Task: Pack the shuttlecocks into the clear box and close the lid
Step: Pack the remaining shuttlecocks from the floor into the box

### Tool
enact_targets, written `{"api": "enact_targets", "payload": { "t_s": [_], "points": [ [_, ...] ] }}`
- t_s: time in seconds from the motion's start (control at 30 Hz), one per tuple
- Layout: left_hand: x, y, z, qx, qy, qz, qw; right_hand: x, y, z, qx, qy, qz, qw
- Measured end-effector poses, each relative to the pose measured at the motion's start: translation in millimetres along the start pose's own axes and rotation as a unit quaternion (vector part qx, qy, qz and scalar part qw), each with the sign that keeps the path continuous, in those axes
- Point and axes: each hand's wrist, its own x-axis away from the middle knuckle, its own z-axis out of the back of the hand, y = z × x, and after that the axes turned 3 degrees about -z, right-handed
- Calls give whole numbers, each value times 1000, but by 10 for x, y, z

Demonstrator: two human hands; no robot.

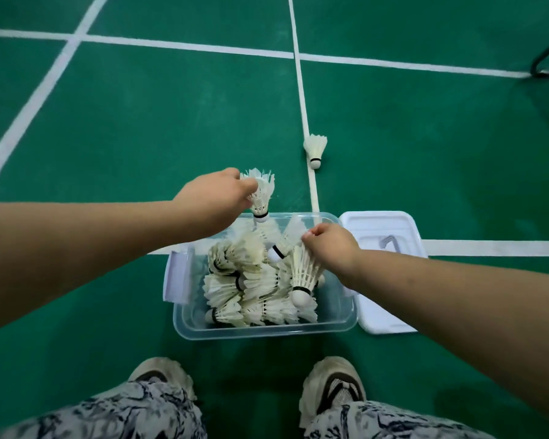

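A green court floor (pixel 140 122) crossed by white lines is seen from the head camera, with a clear box (pixel 267 329) set on it between two shoes. The box is already well filled with a heap of shuttlecocks (pixel 251 289). One shuttlecock (pixel 262 198) is pinched by its feathers in the left hand (pixel 216 201), just above the far rim of the box. Another shuttlecock (pixel 303 277) is pinched by its feather tips in the right hand (pixel 330 245), cork down over the heap. Beyond the left grip, a last shuttlecock (pixel 315 150) is left lying on a line. Just beside the right grip, the white lid (pixel 390 226) is lying off the box. Most of the packing appears done; two drops, one pickup and the lid closing seem to remain.
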Motion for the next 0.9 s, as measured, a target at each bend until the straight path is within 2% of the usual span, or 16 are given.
{"api": "enact_targets", "payload": {
  "t_s": [0.13, 0.37, 0.63, 0.77, 0.9],
  "points": [
    [-4, -34, -27, -19, 13, -12, 1000, -102, 37, -158, -38, -32, -25, 998],
    [-28, -81, -14, -36, 39, -33, 998, -273, 63, -405, -182, -33, -89, 979],
    [-9, -157, -18, -38, 40, -47, 997, -378, 63, -351, -147, 1, -125, 981],
    [27, -179, -22, -38, 50, -56, 996, -275, -34, -356, -264, -55, -151, 951],
    [85, -216, -17, -41, 54, -52, 996, -196, -77, -409, -265, -100, -160, 946]
  ]
}}
